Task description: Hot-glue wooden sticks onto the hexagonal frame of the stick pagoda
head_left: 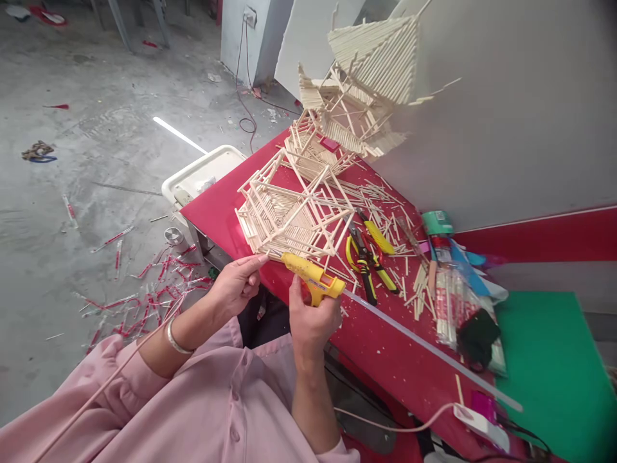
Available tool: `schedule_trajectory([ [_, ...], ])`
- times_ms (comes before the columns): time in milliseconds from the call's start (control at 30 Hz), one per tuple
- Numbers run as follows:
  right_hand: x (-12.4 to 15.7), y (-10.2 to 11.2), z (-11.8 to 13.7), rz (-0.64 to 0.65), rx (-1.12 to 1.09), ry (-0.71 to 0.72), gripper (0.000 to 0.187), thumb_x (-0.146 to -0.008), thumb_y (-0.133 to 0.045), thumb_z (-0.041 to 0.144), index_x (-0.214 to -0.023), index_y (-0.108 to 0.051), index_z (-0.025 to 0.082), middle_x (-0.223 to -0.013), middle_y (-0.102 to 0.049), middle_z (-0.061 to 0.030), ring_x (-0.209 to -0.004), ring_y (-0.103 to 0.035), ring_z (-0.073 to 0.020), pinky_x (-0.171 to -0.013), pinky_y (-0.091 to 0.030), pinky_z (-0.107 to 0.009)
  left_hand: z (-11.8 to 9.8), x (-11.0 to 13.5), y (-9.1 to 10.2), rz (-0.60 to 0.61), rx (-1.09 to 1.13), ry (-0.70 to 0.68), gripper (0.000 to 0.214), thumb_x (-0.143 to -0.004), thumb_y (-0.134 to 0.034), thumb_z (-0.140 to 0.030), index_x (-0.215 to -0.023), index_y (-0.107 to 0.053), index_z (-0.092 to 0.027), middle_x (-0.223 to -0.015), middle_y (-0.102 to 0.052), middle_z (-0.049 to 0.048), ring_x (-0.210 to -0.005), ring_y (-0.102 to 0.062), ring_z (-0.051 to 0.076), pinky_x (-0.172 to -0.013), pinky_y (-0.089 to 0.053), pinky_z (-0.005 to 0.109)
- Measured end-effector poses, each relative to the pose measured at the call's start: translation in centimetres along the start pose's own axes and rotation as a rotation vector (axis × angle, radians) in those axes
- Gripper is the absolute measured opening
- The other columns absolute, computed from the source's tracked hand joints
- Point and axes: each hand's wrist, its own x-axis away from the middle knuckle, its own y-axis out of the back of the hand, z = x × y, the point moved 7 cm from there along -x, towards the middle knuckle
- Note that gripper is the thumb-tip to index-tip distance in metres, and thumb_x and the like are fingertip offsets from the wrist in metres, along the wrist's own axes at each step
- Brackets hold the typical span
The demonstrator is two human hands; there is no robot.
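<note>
My right hand (311, 318) is closed round the grip of a yellow glue gun (313, 278), whose nozzle points left at the near corner of a stick frame (289, 215). My left hand (236, 283) pinches a thin stick at that same corner, fingertips touching the frame. The frame is a lattice of pale wooden sticks lying on the red table (385, 347). Behind it stand more stick structures (351, 109), one with a slatted roof.
Yellow-handled pliers (369, 257) and loose sticks lie right of the frame. Packets of sticks (450, 302), a black object and a green board (554, 366) are further right. A white plastic stool (202, 173) stands beside the table. Red wrappers litter the concrete floor (144, 289).
</note>
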Motion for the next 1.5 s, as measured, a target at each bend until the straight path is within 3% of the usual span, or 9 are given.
schedule_trajectory([
  [133,-0.3,0.3,1.2,-0.043,0.071,0.096,0.036,-0.085,-0.064,0.050,-0.091,-0.057,0.015,-0.075,-0.067,-0.0109,-0.066,-0.066,-0.0245,-0.058,-0.052,-0.033,0.0,0.2,-0.1,-0.022,0.015,0.005,0.030,-0.064,-0.082,-0.031,-0.062,-0.057,-0.015,-0.037,-0.040,-0.0085,-0.030,-0.025,0.002,-0.034,-0.013,0.017],
  [500,-0.3,0.1,1.1,-0.039,0.100,0.093,0.030,-0.085,-0.063,0.044,-0.091,-0.056,0.016,-0.078,-0.067,-0.0119,-0.066,-0.066,-0.0242,-0.057,-0.052,-0.033,0.0,-0.1,-0.3,-0.002,-0.014,0.026,0.026,-0.061,-0.082,-0.030,-0.069,-0.065,-0.013,-0.041,-0.044,-0.0071,-0.031,-0.025,0.001,-0.036,-0.013,0.018],
  [900,-0.6,0.5,1.5,-0.062,0.112,0.128,0.024,-0.084,-0.064,0.038,-0.091,-0.057,0.016,-0.080,-0.069,-0.0127,-0.068,-0.068,-0.0249,-0.058,-0.054,-0.032,-1.2,-0.9,1.1,-0.056,-0.221,-0.189,0.038,-0.055,-0.089,-0.041,-0.073,-0.074,-0.011,-0.038,-0.042,-0.0066,-0.037,-0.030,0.003,-0.040,-0.014,0.020],
  [1500,-0.6,0.1,0.9,-0.023,0.116,0.090,0.021,-0.085,-0.059,0.038,-0.086,-0.057,0.017,-0.075,-0.067,-0.0110,-0.065,-0.065,-0.0243,-0.058,-0.051,-0.033,-1.7,-0.7,0.6,-0.064,-0.228,-0.185,0.039,-0.050,-0.090,-0.041,-0.069,-0.072,-0.012,-0.039,-0.041,-0.0064,-0.038,-0.031,0.003,-0.040,-0.015,0.020],
])
